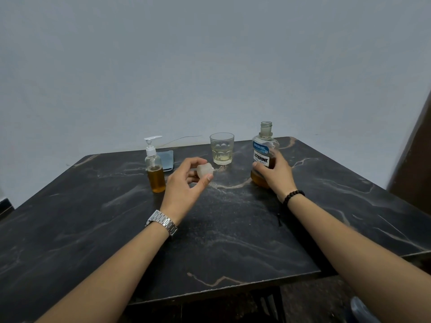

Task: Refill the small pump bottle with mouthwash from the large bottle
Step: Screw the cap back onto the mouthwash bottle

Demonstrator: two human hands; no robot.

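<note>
Uncapping looks finished: the large clear plastic mouthwash bottle (264,155) stands upright near the far right corner of the dark marbled worktop (233,229), its neck open and bare. The right hand (276,174) is wrapped around the lower body of this bottle, fingers closed on it, steadying it where it stands. The left hand (186,180) is raised just above the middle of the worktop, thumb and fingers pinched on a translucent whitish plastic cap (205,170), which I judge to be the large bottle's own.

The small clear pump bottle (154,169) stands toward the far left, about half full of amber liquid, and its white pump head is on. So the step in hand seems to be clearing the way for the pour, and the receiving bottle is not yet open. The next move calls for setting the cap down on the worktop, then unscrewing the pump with the freed hand, before the large bottle is lifted and tipped over the narrow neck.

A faceted clear drinking glass (221,148) with a little pale liquid sits at the far edge between the two bottles, and a folded blue-grey cloth (166,159) lies just behind the pump bottle.

The large bottle's label reads "LISTERINE" in bold dark letters, with "COOL MINT" beneath; the small print on the blue band above is too fine to read.
</note>
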